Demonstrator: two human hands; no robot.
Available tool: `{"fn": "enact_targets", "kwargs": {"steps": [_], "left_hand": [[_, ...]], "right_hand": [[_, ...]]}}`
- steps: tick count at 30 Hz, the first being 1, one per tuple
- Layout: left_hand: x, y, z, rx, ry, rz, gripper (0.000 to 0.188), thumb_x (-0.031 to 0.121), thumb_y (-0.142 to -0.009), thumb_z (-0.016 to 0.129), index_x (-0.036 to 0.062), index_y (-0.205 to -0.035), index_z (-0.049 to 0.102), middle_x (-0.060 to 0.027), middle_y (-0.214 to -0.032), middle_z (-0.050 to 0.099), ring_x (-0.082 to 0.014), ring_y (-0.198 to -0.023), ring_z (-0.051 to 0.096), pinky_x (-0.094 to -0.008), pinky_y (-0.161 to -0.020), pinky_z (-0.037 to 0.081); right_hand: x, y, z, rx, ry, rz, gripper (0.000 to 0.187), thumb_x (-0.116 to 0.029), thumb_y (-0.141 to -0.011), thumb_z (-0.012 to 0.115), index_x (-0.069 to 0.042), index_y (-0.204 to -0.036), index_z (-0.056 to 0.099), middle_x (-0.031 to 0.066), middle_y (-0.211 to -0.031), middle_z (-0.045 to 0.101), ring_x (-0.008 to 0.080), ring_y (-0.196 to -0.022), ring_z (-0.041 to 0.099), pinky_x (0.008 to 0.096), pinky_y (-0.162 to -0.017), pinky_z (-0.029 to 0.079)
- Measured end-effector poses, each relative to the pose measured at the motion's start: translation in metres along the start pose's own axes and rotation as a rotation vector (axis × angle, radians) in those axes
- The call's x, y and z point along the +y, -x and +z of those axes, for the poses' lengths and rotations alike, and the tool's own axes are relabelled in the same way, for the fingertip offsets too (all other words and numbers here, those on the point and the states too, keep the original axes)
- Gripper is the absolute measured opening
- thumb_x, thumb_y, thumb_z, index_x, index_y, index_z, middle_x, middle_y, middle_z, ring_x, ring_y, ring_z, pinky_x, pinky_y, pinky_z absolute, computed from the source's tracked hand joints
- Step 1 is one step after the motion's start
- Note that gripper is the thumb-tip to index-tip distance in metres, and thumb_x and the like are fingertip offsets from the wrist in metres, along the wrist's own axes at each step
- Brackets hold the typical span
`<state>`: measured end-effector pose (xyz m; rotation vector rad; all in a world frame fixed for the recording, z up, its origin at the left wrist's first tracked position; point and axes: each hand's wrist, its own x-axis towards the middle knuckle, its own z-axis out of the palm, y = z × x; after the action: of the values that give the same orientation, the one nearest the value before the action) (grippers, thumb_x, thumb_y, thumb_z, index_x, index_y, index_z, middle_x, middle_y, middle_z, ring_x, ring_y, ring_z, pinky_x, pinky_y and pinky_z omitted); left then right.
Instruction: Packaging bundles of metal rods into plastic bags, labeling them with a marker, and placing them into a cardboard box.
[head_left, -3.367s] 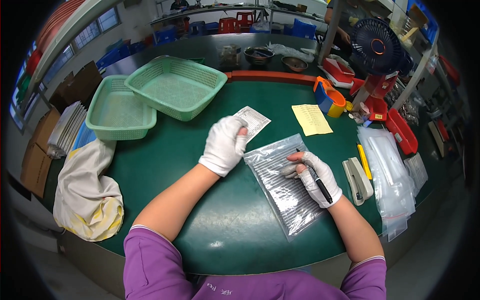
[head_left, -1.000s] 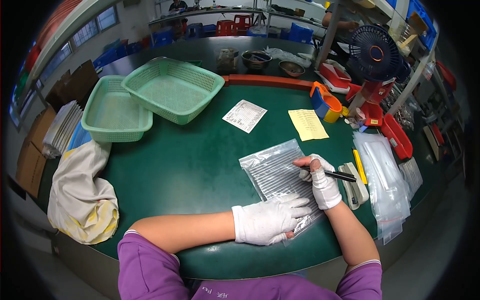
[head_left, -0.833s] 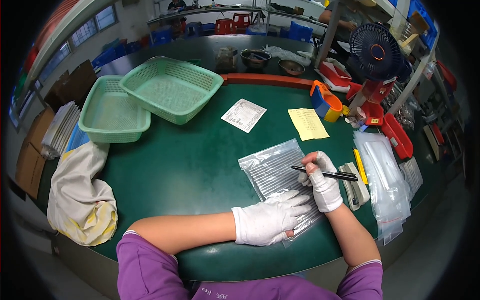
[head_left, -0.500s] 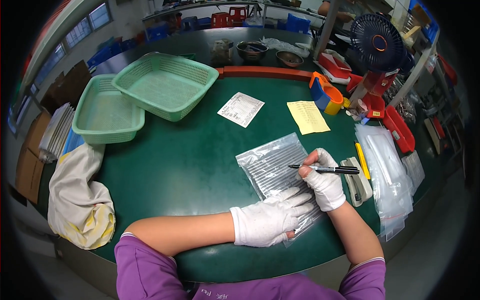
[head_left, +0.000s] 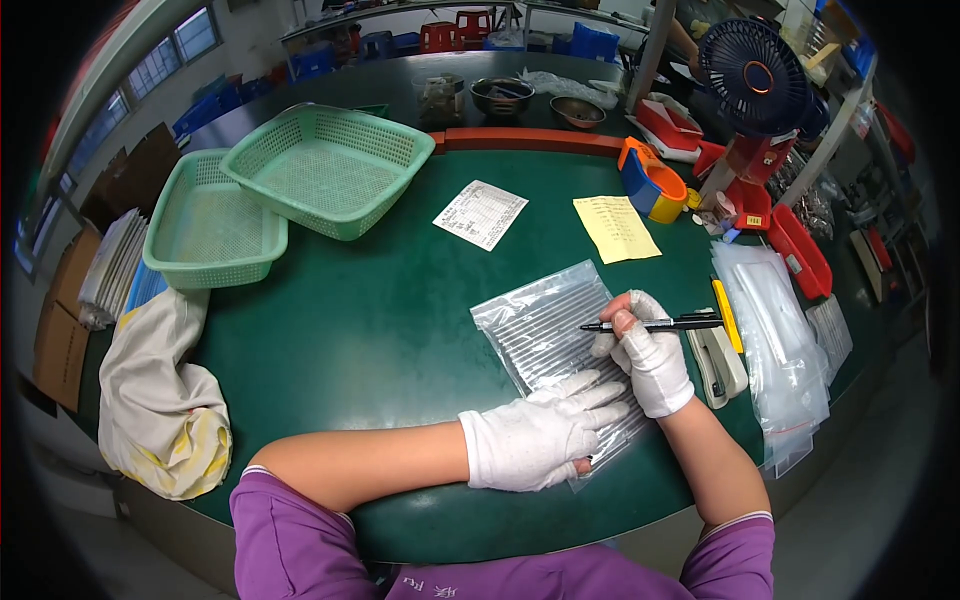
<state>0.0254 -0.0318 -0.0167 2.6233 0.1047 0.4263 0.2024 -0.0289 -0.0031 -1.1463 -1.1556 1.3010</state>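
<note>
A clear plastic bag (head_left: 545, 322) holding several thin grey rods in a row lies tilted on the green tabletop. My left hand (head_left: 545, 432), in a white glove, rests flat across its lower part with the fingers spread. Above the bag's right side, my right hand (head_left: 648, 352) grips a black marker pen (head_left: 690, 322) between thumb and fingers. The pen's tip points left over the bag; whether it touches the plastic I cannot tell. White covering wraps this hand too, leaving the thumb tip bare.
Two green plastic baskets (head_left: 215, 265) overlap at the far left, above a crumpled cloth (head_left: 160, 400). A printed slip (head_left: 480, 214) and a yellow note (head_left: 616, 229) lie beyond the bag. To the right are a stapler (head_left: 717, 365), a yellow cutter (head_left: 727, 315), clear bags (head_left: 765, 340) and a tape dispenser (head_left: 652, 183).
My right hand has shifted slightly, its fingers changing position around the pen, which now lies more level. My left hand and the bag have stayed nearly still.
</note>
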Motion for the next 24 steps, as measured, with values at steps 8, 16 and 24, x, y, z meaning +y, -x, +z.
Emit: {"fn": "enact_targets", "kwargs": {"steps": [8, 16, 24], "left_hand": [[0.0008, 0.0016, -0.0001, -0.020, -0.009, -0.010, 0.018, 0.016, -0.077, 0.060, -0.0017, -0.078, 0.060, -0.0202, -0.130, 0.044, -0.0362, -0.130, 0.031, -0.0481, -0.110, 0.020], [-0.0004, 0.0024, 0.0014, -0.025, -0.030, -0.014, 0.018, 0.016, -0.079, 0.059, -0.0018, -0.080, 0.060, -0.0202, -0.131, 0.043, -0.0354, -0.131, 0.030, -0.0490, -0.110, 0.019], [0.0006, 0.0035, 0.0004, 0.012, -0.007, -0.005, 0.019, 0.016, -0.079, 0.058, -0.0023, -0.081, 0.059, -0.0206, -0.131, 0.043, -0.0357, -0.131, 0.030, -0.0502, -0.110, 0.018]], "right_hand": [[0.0070, -0.0013, -0.0052, 0.001, 0.052, -0.085, 0.020, -0.021, -0.087, 0.062, -0.002, -0.090, 0.057, 0.0036, -0.088, 0.059, 0.0098, -0.077, 0.056, 0.0236, -0.072, 0.046], [0.0026, -0.0025, -0.0042, -0.006, -0.012, -0.018, 0.022, -0.023, -0.085, 0.063, -0.003, -0.089, 0.054, 0.0032, -0.086, 0.057, 0.0107, -0.073, 0.057, 0.0233, -0.069, 0.045], [0.0076, -0.0023, -0.0050, -0.015, 0.104, -0.129, 0.017, -0.017, -0.083, 0.064, -0.003, -0.089, 0.056, 0.0020, -0.085, 0.056, 0.0090, -0.078, 0.053, 0.0230, -0.072, 0.044]]}}
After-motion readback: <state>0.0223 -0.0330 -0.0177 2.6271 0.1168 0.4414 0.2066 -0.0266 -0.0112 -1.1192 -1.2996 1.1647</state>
